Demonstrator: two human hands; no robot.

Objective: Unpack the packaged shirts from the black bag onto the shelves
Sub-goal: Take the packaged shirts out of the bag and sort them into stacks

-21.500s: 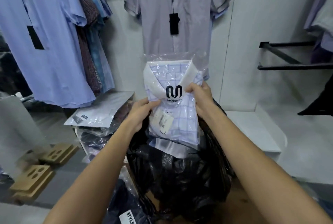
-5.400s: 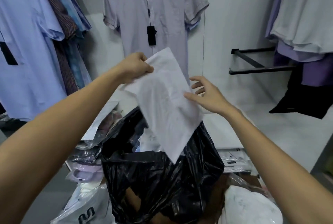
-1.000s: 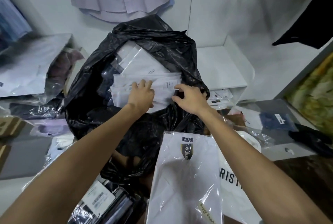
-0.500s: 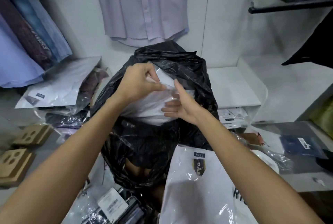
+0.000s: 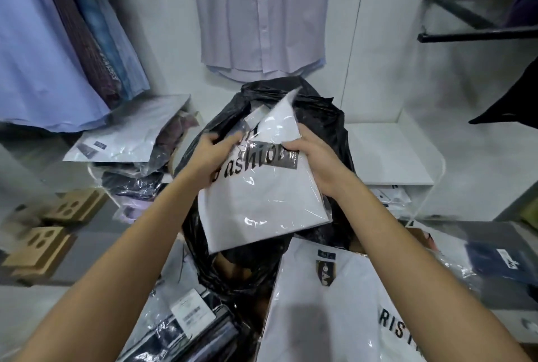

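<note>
Both hands [image 5: 313, 159] grip pkgd shirt [image 5: 262, 201]; bag [image 5: 326, 123] prob. behind.

To the right of the fingers [image 5: 294, 145], the white shelf [image 5: 390, 155] lies bare and reachable. To their left, a stack of packaged shirts [image 5: 128, 134] fills the surface. Below them the black bag [image 5: 233, 268] and a white packaged shirt [image 5: 326, 309] block the way down.
</note>
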